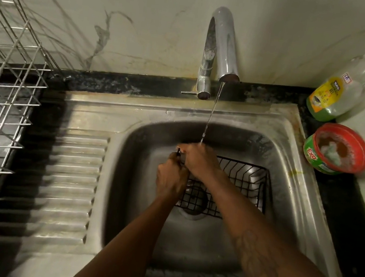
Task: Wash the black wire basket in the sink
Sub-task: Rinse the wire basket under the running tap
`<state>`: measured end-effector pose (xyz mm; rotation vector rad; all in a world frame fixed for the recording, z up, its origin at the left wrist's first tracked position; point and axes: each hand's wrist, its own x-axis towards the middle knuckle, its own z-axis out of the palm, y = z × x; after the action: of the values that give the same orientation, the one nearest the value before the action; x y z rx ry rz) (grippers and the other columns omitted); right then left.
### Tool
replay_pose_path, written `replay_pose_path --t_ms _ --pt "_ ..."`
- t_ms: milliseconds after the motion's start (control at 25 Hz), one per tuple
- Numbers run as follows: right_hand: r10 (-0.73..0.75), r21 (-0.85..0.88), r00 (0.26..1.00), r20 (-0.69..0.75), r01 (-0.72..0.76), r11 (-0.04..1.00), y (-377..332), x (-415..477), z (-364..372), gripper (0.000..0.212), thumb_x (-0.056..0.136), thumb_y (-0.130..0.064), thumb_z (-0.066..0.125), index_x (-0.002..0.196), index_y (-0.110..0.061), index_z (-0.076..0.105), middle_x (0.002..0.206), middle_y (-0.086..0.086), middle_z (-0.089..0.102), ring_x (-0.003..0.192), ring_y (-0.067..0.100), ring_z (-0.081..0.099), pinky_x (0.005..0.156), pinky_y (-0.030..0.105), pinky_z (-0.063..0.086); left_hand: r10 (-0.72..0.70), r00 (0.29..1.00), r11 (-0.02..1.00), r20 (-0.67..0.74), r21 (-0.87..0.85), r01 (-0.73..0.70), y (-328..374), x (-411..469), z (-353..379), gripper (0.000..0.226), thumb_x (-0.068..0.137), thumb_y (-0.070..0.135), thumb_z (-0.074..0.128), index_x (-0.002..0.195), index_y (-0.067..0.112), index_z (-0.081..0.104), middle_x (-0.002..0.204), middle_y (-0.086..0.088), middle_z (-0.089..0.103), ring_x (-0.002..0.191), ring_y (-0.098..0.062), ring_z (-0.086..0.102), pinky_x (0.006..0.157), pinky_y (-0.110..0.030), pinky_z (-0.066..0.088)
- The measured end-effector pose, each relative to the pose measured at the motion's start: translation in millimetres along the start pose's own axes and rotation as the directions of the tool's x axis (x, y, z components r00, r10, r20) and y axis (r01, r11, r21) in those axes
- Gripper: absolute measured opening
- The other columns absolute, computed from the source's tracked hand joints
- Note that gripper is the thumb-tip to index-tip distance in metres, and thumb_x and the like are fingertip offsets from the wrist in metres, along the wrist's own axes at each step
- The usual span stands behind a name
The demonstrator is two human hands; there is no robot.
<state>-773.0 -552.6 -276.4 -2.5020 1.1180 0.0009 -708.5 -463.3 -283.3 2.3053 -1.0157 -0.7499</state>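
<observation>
Black wire basket (242, 183) — yr left hand (170, 179) & right hand (199, 162) both clench its far-left corner, keeping it under the stream (211, 114) to rinse.

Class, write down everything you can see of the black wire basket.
The black wire basket is a rectangular grid of thin dark wire, open-topped, sitting in the steel sink above the drain. The left hand and right hand grip its left end, where the tap drops a thin stream.
</observation>
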Motion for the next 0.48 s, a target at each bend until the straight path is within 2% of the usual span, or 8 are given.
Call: replay_pose_path --t_ms 120,160,240,320,400,480 --pt "-0.002 0.027 1.000 -0.011 0.002 1.000 24 -13 -5 0.038 0.105 -0.016 0.041 0.136 -0.026 0.062 0.114 0.007 0.073 0.095 0.024 0.071 0.082 0.040 0.059 -0.023 0.999 0.998 -0.034 0.052 0.025 -13 8 -16 0.018 0.097 0.020 0.047 0.111 0.017 0.058 0.090 0.001 0.060 0.063 -0.003 0.044 0.053 -0.011 0.033" --pt "0.002 0.031 0.999 -0.050 -0.001 1.000 36 -25 -7 0.038 0.106 -0.018 0.040 0.137 -0.024 0.061 0.118 0.007 0.073 0.098 0.023 0.071 0.085 0.040 0.058 -0.033 0.999 0.999 -0.035 0.040 0.035 -19 8 -23 0.015 0.099 0.016 0.048 0.111 0.014 0.057 0.087 0.004 0.056 0.062 -0.001 0.043 0.047 -0.010 0.035" --pt "0.012 0.045 0.993 -0.113 -0.007 0.999 53 -44 -4 0.036 0.105 -0.018 0.042 0.134 -0.021 0.064 0.120 0.006 0.074 0.101 0.024 0.071 0.088 0.040 0.057 -0.041 0.999 0.999 -0.029 0.028 0.042 -28 4 -32 0.011 0.100 0.013 0.049 0.109 0.011 0.056 0.082 0.007 0.052 0.064 0.000 0.045 0.052 -0.003 0.040" --pt "0.054 -0.034 0.990 -0.128 -0.059 0.998 49 -45 2 0.037 0.103 -0.015 0.048 0.136 -0.021 0.061 0.123 0.004 0.072 0.106 0.023 0.069 0.094 0.042 0.053 -0.043 0.999 0.998 -0.031 0.043 0.045 -27 1 -32 0.013 0.101 0.014 0.049 0.110 0.011 0.058 0.086 0.005 0.055 0.064 0.000 0.046 0.050 -0.006 0.040" --pt "0.083 -0.073 0.988 -0.131 -0.093 0.993 25 -32 8 0.046 0.097 -0.009 0.052 0.141 -0.022 0.056 0.131 0.004 0.067 0.117 0.025 0.062 0.103 0.046 0.046 -0.090 0.995 0.996 -0.050 0.022 0.091 -22 2 -23 0.015 0.100 0.013 0.050 0.111 0.011 0.060 0.091 0.000 0.061 0.063 0.000 0.047 0.045 -0.009 0.033" --pt "0.015 -0.026 0.996 -0.085 -0.017 1.000 -3 -14 10 0.051 0.094 -0.001 0.052 0.141 -0.020 0.056 0.129 0.008 0.067 0.116 0.028 0.064 0.099 0.046 0.050 -0.121 0.990 0.993 -0.074 0.004 0.121 -16 0 -17 0.019 0.098 0.011 0.049 0.112 0.010 0.061 0.092 -0.003 0.062 0.065 -0.002 0.048 0.050 -0.008 0.026"
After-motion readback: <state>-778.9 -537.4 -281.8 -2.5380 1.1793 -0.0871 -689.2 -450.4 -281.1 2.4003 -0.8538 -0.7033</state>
